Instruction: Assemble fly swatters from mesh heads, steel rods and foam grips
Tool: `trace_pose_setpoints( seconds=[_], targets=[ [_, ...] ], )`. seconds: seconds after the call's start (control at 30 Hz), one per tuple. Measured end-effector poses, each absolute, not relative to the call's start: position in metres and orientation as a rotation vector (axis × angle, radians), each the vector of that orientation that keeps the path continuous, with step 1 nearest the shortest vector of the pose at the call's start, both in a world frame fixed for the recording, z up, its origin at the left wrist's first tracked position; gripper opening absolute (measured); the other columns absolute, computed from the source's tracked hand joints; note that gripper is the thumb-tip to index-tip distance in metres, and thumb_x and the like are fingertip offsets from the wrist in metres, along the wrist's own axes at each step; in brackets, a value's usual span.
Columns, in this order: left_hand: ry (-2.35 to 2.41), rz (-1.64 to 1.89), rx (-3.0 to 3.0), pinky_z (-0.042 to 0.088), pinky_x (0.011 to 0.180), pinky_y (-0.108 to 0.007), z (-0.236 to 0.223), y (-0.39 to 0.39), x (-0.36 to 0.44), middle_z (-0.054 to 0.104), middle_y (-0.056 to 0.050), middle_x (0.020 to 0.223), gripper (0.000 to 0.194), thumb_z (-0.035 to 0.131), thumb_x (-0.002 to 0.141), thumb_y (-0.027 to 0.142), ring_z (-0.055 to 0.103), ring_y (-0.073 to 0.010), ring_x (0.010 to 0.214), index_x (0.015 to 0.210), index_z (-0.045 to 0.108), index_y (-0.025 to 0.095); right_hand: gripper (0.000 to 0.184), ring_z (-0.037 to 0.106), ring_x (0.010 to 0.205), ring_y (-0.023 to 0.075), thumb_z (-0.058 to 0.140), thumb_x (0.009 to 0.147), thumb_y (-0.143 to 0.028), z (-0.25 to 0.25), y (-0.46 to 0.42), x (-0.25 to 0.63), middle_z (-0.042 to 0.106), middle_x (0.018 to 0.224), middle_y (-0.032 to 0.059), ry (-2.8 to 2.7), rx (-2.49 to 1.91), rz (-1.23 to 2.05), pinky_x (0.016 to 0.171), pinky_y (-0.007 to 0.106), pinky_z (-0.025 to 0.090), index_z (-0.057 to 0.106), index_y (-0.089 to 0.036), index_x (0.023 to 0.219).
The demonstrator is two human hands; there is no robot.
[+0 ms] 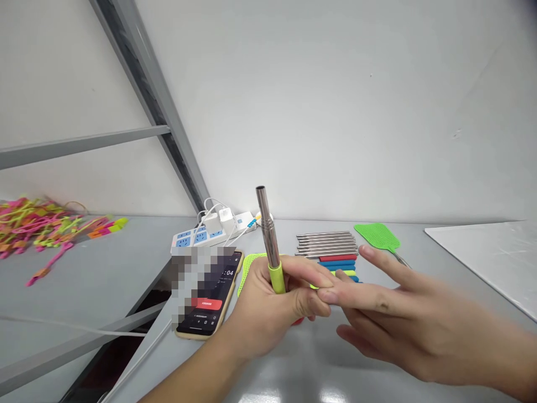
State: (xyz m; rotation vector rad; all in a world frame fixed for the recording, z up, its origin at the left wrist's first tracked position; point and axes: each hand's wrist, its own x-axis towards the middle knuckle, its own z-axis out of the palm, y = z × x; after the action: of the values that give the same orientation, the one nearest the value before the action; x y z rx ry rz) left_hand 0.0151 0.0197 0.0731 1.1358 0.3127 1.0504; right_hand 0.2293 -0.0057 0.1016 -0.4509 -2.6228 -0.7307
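We see the steel tube (269, 240) standing nearly upright in the left hand (268, 319), its top leaning slightly left, fingers wrapped around its yellow-green sleeve (276, 280); the right hand (419, 319) lies to the tube's right, fingers spread, tips beside the left fingertips; whether they touch, we cannot tell.

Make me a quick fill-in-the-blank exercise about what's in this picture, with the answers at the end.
1. The left hand holds a metal tube whose bare end points ______.
2. The wide button on the phone screen is colored ______.
3. In the picture, the fully visible green mesh paddle lies to the ______ of the row of metal rods.
4. The sockets of the white power strip sit in ______ panels.

Missing words: upward; red; right; blue.
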Motion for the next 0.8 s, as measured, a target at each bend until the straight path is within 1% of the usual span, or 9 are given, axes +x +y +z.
trace_pose_setpoints(
  seconds=[0.07, 0.13, 0.3, 0.4, 0.47, 0.57, 0.63, 0.7, 0.8],
  targets=[
    [0.398, 1.043, 1.152, 0.041, 0.052, -0.019, 0.067, 0.023, 0.016, 0.072, 0.002, 0.076, 0.008, 0.083, 0.076, 0.025, 0.054, -0.0062, 0.057, 0.081, 0.078, 0.03, 0.021, 0.034, 0.142, 0.0166, 0.055, 0.094, -0.02, 0.092, -0.005, 0.232, 0.074, 0.093, 0.0021, -2.634, -0.471, -0.701, 0.127, 0.049, 0.011, 0.071, -0.023, 0.081],
    [0.523, 1.044, 1.162, 0.042, 0.053, -0.02, 0.062, 0.027, 0.018, 0.071, 0.001, 0.072, 0.01, 0.085, 0.072, 0.03, 0.054, -0.0075, 0.058, 0.078, 0.078, 0.026, 0.019, 0.037, 0.142, 0.0201, 0.056, 0.093, -0.022, 0.082, -0.003, 0.234, 0.074, 0.086, 0.0034, -2.64, -0.5, -0.681, 0.126, 0.05, 0.011, 0.071, -0.021, 0.081],
    [0.748, 0.968, 1.146, 0.041, 0.051, -0.021, 0.053, 0.031, 0.025, 0.065, 0.0, 0.065, 0.024, 0.085, 0.071, 0.039, 0.052, -0.008, 0.054, 0.075, 0.074, 0.018, 0.016, 0.043, 0.138, 0.0234, 0.057, 0.092, -0.021, 0.055, 0.0, 0.24, 0.074, 0.095, 0.0068, -2.564, -0.569, -0.563, 0.124, 0.05, 0.016, 0.071, -0.018, 0.084],
    [0.86, 0.898, 1.171, 0.039, 0.05, -0.021, 0.05, 0.028, 0.03, 0.067, -0.003, 0.074, 0.027, 0.081, 0.075, 0.041, 0.05, -0.0067, 0.052, 0.08, 0.073, 0.016, 0.013, 0.047, 0.135, 0.0241, 0.058, 0.09, -0.019, 0.041, -0.004, 0.242, 0.074, 0.092, 0.0063, -2.512, -0.608, -0.466, 0.124, 0.049, 0.019, 0.07, -0.017, 0.085],
    [0.893, 0.884, 1.173, 0.039, 0.048, -0.021, 0.049, 0.027, 0.033, 0.07, -0.005, 0.084, 0.03, 0.08, 0.075, 0.042, 0.05, -0.0058, 0.05, 0.084, 0.071, 0.015, 0.012, 0.047, 0.135, 0.0258, 0.059, 0.089, -0.02, 0.034, -0.009, 0.243, 0.073, 0.096, 0.0073, -2.491, -0.604, -0.414, 0.123, 0.048, 0.023, 0.07, -0.016, 0.087],
    [0.828, 0.909, 1.136, 0.045, 0.05, -0.022, 0.047, 0.025, 0.038, 0.071, -0.006, 0.094, 0.037, 0.083, 0.073, 0.039, 0.057, -0.0086, 0.057, 0.097, 0.065, 0.017, 0.017, 0.049, 0.133, 0.0296, 0.06, 0.089, -0.025, 0.03, -0.015, 0.245, 0.073, 0.104, 0.0107, -2.475, -0.543, -0.391, 0.12, 0.047, 0.03, 0.07, -0.012, 0.09],
    [0.784, 0.909, 1.122, 0.048, 0.051, -0.022, 0.046, 0.023, 0.04, 0.073, -0.006, 0.094, 0.044, 0.084, 0.071, 0.036, 0.059, -0.0098, 0.06, 0.104, 0.061, 0.018, 0.019, 0.052, 0.13, 0.0298, 0.06, 0.089, -0.028, 0.03, -0.017, 0.246, 0.074, 0.102, 0.0116, -2.459, -0.505, -0.422, 0.119, 0.046, 0.032, 0.07, -0.011, 0.089],
    [0.789, 0.91, 1.133, 0.047, 0.051, -0.021, 0.045, 0.021, 0.042, 0.074, -0.006, 0.09, 0.044, 0.085, 0.07, 0.034, 0.059, -0.0097, 0.059, 0.102, 0.06, 0.018, 0.019, 0.056, 0.126, 0.0281, 0.059, 0.09, -0.027, 0.032, -0.018, 0.247, 0.075, 0.099, 0.0106, -2.442, -0.479, -0.464, 0.119, 0.044, 0.032, 0.07, -0.012, 0.087],
    [0.843, 0.954, 1.128, 0.043, 0.049, -0.02, 0.044, 0.019, 0.044, 0.075, -0.007, 0.084, 0.037, 0.086, 0.069, 0.033, 0.056, -0.0084, 0.055, 0.09, 0.059, 0.017, 0.014, 0.06, 0.122, 0.0252, 0.057, 0.089, -0.022, 0.032, -0.018, 0.247, 0.075, 0.099, 0.0088, -2.41, -0.473, -0.47, 0.119, 0.043, 0.032, 0.069, -0.014, 0.087]
  ],
)
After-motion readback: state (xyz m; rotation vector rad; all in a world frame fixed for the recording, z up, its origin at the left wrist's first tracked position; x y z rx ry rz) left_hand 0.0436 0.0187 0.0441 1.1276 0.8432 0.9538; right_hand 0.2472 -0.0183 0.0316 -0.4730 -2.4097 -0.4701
